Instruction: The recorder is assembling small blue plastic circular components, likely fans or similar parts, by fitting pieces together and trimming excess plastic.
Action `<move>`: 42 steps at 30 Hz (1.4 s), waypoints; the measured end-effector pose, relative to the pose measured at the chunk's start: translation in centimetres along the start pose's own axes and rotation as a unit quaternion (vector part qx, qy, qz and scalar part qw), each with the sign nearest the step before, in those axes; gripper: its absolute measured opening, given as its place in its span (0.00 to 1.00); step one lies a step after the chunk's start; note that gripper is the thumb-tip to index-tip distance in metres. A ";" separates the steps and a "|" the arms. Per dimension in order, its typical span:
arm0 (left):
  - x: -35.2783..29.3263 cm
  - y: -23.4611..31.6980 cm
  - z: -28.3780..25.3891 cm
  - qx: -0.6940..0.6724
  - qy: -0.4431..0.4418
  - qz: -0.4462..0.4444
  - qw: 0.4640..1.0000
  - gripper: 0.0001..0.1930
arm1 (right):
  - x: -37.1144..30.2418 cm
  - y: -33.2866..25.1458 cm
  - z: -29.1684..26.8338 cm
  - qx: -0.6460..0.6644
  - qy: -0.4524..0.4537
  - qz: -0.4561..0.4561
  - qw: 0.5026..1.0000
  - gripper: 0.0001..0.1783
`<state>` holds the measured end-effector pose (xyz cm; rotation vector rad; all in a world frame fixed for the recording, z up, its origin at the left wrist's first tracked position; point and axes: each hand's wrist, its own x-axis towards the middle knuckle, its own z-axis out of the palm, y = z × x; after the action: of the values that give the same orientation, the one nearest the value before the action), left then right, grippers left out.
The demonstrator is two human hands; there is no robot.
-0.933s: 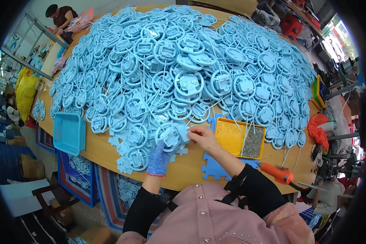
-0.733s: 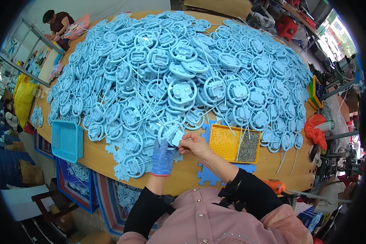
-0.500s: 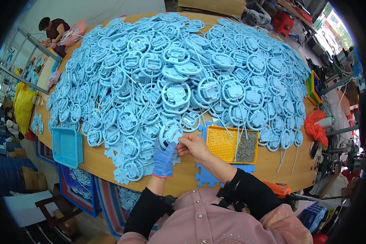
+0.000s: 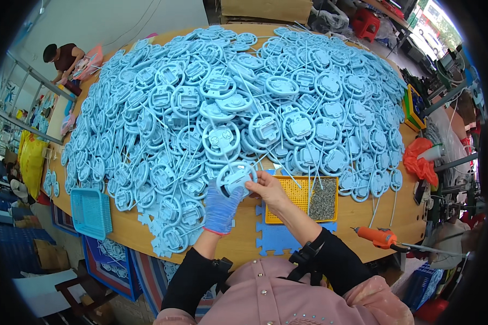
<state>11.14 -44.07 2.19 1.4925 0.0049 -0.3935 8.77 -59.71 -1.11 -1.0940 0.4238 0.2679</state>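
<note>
Head view: both hands are now holding one blue ring part (image 4: 236,177) lifted off the counter (image 4: 358,216) before the pile (image 4: 228,97); gloved left hand (image 4: 222,206) is cupping it, right hand (image 4: 265,189) fingers pinching its rim.

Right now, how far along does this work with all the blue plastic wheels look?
Nothing in view can be told apart as finished. In hand: the gloved left hand and bare right hand hold one blue wheel-shaped part over the table edge, beside a yellow tray of small grey pieces. Left: a huge heap of blue parts covers nearly the whole wooden table, so most seems to be ahead.
</note>
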 end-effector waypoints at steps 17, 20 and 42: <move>15.7 1.6 8.5 0.277 0.032 0.010 0.960 0.34 | -1.6 -0.5 -5.1 -0.371 -0.045 -0.188 0.908 0.16; 16.0 1.4 4.9 0.152 -0.064 -0.006 0.986 0.25 | -1.2 1.3 -1.8 -0.570 -0.109 -0.273 0.767 0.13; -3.5 -5.9 -9.9 -0.158 0.110 -0.083 0.978 0.27 | -1.7 0.8 5.6 -0.435 -0.099 -0.255 0.858 0.09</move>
<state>8.70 -33.76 -3.60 1.2163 0.3551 -0.3410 7.99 -54.33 1.21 -1.9964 -0.2303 0.0858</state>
